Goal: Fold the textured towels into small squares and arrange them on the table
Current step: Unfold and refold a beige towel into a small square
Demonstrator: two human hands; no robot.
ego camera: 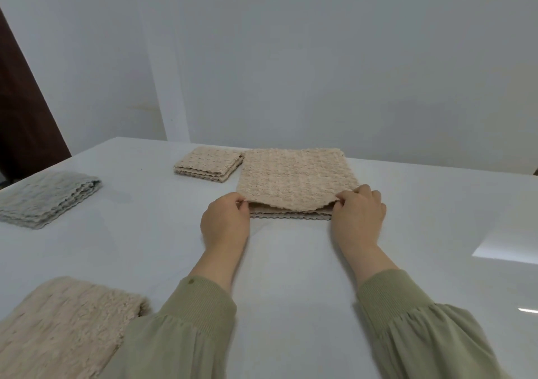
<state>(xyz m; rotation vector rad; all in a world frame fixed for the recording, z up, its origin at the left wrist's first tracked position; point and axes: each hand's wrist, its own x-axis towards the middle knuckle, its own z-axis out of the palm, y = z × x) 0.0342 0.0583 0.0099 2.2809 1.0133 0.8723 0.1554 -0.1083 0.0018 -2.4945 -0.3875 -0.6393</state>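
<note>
A beige textured towel (295, 179) lies folded in half on the white table (291, 262), its upper layer raised a little along the near edge. My left hand (225, 221) pinches the near left corner of that upper layer. My right hand (359, 215) pinches the near right corner. Just left of this towel sits a small folded beige square (208, 164). A folded grey towel stack (43, 199) lies at the far left. Another beige towel (64, 326) rests at the near left corner, partly behind my left sleeve.
A white wall rises just behind the table's far edge. A dark brown door or panel (23, 110) stands at the far left. Bright window reflections show on the glossy tabletop at the right.
</note>
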